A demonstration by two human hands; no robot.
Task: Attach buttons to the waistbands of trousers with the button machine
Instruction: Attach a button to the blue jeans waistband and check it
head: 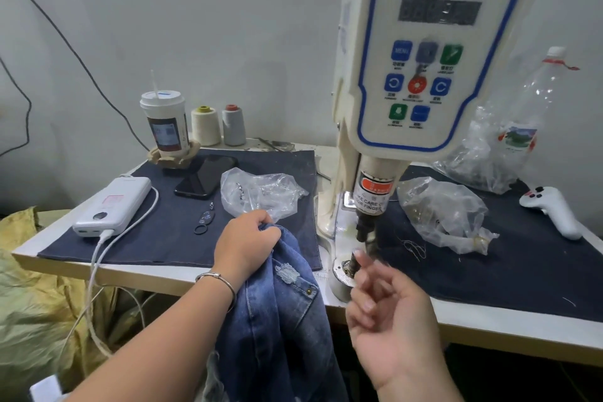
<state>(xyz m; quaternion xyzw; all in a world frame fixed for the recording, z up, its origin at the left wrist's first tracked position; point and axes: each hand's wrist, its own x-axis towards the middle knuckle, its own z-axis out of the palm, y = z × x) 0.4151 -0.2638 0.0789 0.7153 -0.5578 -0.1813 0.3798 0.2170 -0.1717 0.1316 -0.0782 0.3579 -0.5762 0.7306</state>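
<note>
The white button machine (424,59) stands on the table, its punch head (368,206) hanging above the lower die (344,269) at the table's front edge. Blue distressed jeans (280,320) hang over that edge just left of the die. My left hand (244,245) grips the top of the jeans, bunched in its fingers. My right hand (391,313) hovers palm up in front of the die, motion-blurred, fingers loosely curled, with one fingertip close to the die. I see nothing held in it.
Clear plastic bags of small metal parts lie left (257,192) and right (443,212) of the machine. On the dark mat (146,238) are a power bank (111,206) with cable, a phone (205,176) and a cup (164,121). A white handheld device (554,209) lies far right.
</note>
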